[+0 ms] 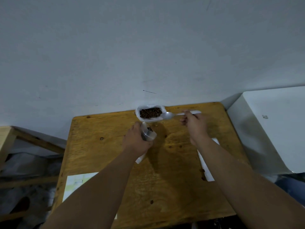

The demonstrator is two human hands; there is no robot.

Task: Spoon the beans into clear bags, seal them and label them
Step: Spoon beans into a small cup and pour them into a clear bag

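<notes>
As hands (137, 141) (195, 125) hold bag (149, 133), spoon (166, 115), beans (150, 113) beyond

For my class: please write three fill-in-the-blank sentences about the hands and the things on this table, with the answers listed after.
1. The right hand holds a spoon whose bowl is ____.
2. The left hand grips a clear bag holding a few ____.
3. The open pouch stands at the table's far edge, against the ____.

Answers: empty; beans; wall.
</notes>
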